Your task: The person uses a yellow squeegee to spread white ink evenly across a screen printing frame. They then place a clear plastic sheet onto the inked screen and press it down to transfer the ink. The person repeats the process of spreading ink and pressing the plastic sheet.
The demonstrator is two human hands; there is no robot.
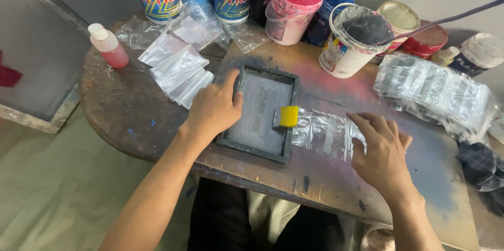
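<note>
Worn, paint-stained wooden table [131,109] against a plain grey wall, with a tan floor at lower left and a big framed screen [31,72] leaning at the left edge.

Along the top of the frame I count about eight paint tubs and cans, including a pink bucket [292,7] and a white bucket of grey ink [354,38], plus one small pink bottle [107,45] at upper left. There are two piles of clear plastic bags: one at upper left [181,59], one at right [436,91].

Dead centre sits a small dark-framed printing screen [262,112] with grey mesh and a yellow squeegee [287,116] lying on it.

The left hand [212,109] rests flat on the frame's left edge, not gripping. The right hand [383,151] is open with its fingers spread, pressing on a clear bag [325,133] just right of the screen.
</note>
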